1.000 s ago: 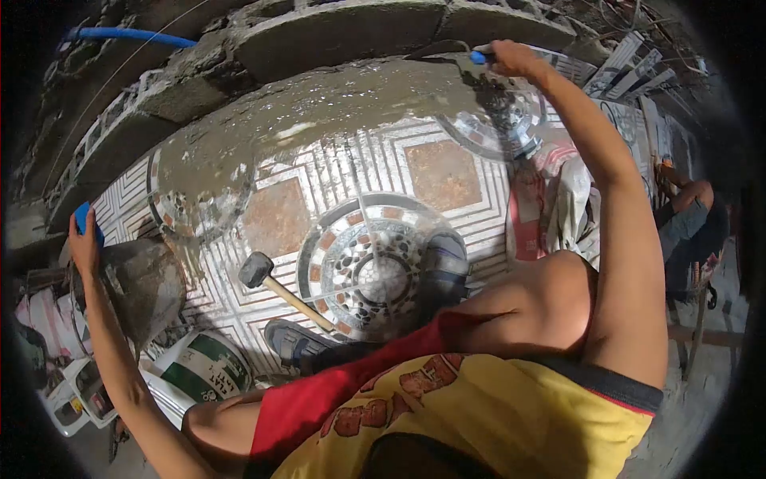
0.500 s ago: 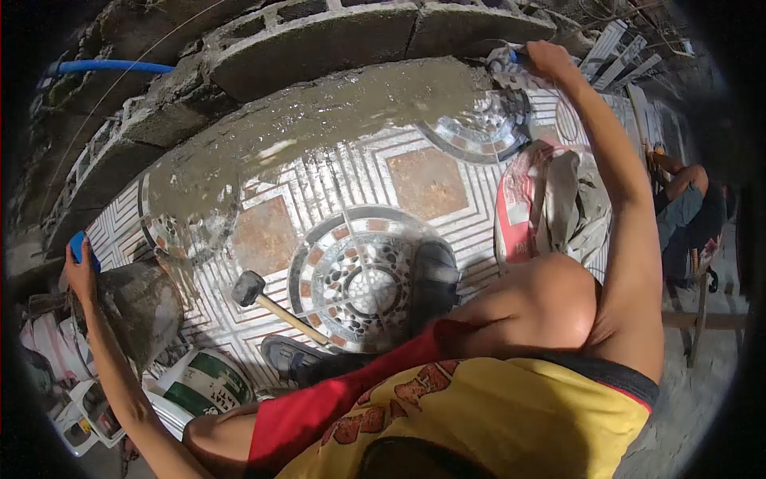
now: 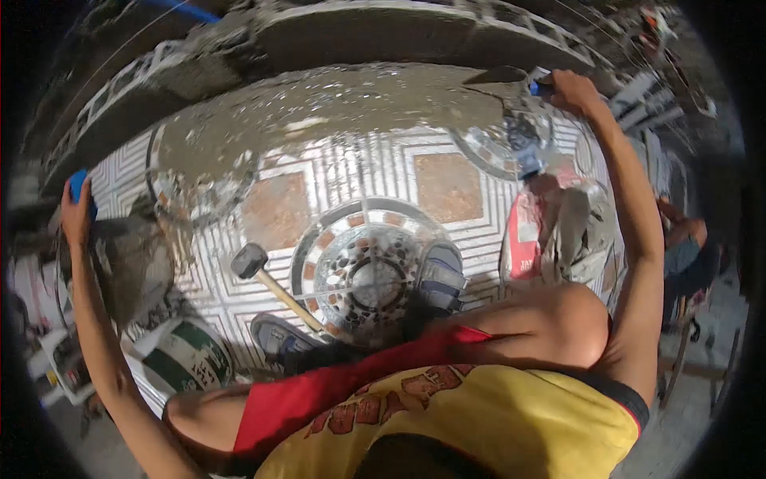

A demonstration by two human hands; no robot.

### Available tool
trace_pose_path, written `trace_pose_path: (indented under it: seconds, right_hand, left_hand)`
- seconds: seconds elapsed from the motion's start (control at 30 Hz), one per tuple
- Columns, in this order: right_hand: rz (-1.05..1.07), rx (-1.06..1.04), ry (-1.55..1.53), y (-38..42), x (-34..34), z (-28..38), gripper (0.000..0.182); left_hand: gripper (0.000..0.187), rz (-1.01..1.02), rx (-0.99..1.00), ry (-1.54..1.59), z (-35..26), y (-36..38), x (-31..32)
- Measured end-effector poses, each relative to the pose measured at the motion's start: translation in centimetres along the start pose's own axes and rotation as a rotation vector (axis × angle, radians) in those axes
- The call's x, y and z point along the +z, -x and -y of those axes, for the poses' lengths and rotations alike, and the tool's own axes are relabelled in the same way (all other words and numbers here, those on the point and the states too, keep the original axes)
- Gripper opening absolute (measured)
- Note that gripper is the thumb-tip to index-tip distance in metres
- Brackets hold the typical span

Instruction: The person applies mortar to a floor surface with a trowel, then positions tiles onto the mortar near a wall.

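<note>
At the far left my left hand (image 3: 76,219) is closed around a small blue object (image 3: 78,185), whose kind I cannot make out. Upper right, my right hand (image 3: 576,92) grips the blue handle of a trowel (image 3: 496,76). Its dark blade points left over the wet grey mortar (image 3: 335,100) spread along the block wall. Below that hand, a crumpled clear and bluish plastic piece (image 3: 525,148) lies on the patterned tiles (image 3: 451,188). A mallet (image 3: 279,291) with a black head and wooden handle rests on the floor by my feet.
A curved concrete block wall (image 3: 367,36) borders the mortar. A red and white sack (image 3: 527,231) lies at right. A white and green bucket (image 3: 187,355) stands lower left. Another person (image 3: 690,255) sits at the far right.
The view has shifted. The trowel blade now shows beside my right hand, and the crumpled plastic that was by that hand now lies lower on the tiles. My left hand still holds the blue object.
</note>
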State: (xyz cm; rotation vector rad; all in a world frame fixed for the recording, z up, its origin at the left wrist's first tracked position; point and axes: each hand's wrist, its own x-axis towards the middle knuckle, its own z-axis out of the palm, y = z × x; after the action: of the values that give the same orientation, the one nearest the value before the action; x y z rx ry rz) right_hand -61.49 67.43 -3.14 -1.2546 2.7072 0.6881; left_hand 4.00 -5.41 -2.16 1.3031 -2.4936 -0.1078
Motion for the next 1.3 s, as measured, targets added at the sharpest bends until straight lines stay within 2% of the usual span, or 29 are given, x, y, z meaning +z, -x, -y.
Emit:
trace_pose_path:
  seconds: [0.07, 0.1, 0.2, 0.23, 0.3, 0.33, 0.4, 0.53, 0.6, 0.67, 0.7, 0.73, 0.83, 0.93, 1.0, 1.13, 1.23, 1.3]
  right_hand:
    - [0.062, -0.222, -0.34, -2.1, 1.3, 3.7, 0.046]
    - [0.113, -0.047, -0.289, -0.2, -2.2, 8.0, 0.04]
    - [0.178, -0.111, -0.342, -1.6, 2.5, 6.5, 0.04]
    - [0.171, -0.117, -0.328, -2.2, 1.9, 5.4, 0.04]
    - [0.176, -0.157, -0.057, -2.1, -0.6, 4.6, 0.037]
    - [0.179, -0.15, -0.052, -2.1, -1.3, 4.5, 0.037]
    - [0.052, -0.169, 0.074, -1.4, -5.9, 8.6, 0.034]
    - [0.025, -0.247, -0.066, -0.8, -4.7, 13.0, 0.034]
    - [0.089, -0.172, -0.078, -0.4, -1.7, 10.6, 0.04]
    - [0.224, -0.125, -0.172, 0.0, 1.6, 5.0, 0.043]
    - [0.147, -0.005, -0.241, 0.8, 3.4, 2.2, 0.043]
    - [0.201, -0.006, -0.121, 1.7, 1.6, 1.4, 0.042]
    - [0.183, 0.05, -0.027, 2.1, -0.1, -1.2, 0.041]
    - [0.029, 0.056, -0.009, 2.6, -1.3, 2.0, 0.038]
    - [0.05, -0.077, -0.16, 3.3, -3.0, 5.7, 0.039]
    - [0.07, -0.123, -0.135, 3.0, 1.3, 2.1, 0.038]
    - [0.022, 0.006, 0.004, 4.0, -1.0, 1.0, 0.032]
    - [-0.013, -0.01, 0.039, 3.5, -1.7, 2.2, 0.033]
  left_hand:
    - [0.08, 0.003, -0.015, 0.081, -1.3, 0.8, -0.3]
    - [0.079, -0.017, -0.031, 0.012, -1.6, 0.8, -0.4]
    - [0.077, -0.038, -0.04, 0.014, -3.2, 1.7, -0.7]
    - [0.077, -0.043, -0.069, -0.016, -3.8, 2.0, -0.9]
    - [0.077, -0.037, -0.075, -0.009, -3.3, 1.8, -0.8]
    - [0.078, -0.028, -0.066, -0.009, -3.5, 1.5, -0.5]
    - [0.078, -0.04, -0.043, 0.025, -3.1, 1.5, -0.4]
    - [0.081, -0.005, -0.063, -0.013, -3.3, 1.4, -0.9]
    - [0.083, -0.034, -0.067, 0.029, -1.8, 1.0, -0.1]
    - [0.082, -0.082, -0.016, -0.006, 0.9, 0.1, 1.3]
    - [0.08, -0.131, 0.023, -0.056, 1.7, -0.1, 1.7]
    - [0.08, -0.134, 0.022, -0.055, 1.9, -0.1, 1.7]
    - [0.08, -0.111, 0.009, -0.153, 1.4, -0.7, 1.5]
    - [0.081, -0.1, -0.001, -0.123, 1.4, -0.3, 1.4]
    - [0.082, -0.099, -0.012, -0.14, 1.1, -0.2, 1.2]
    - [0.084, -0.044, -0.043, -0.002, 2.3, -0.4, 1.4]
    - [0.084, -0.082, -0.031, -0.059, 1.4, -0.1, 1.1]
    - [0.083, -0.096, -0.016, -0.066, 0.7, 0.4, 1.0]
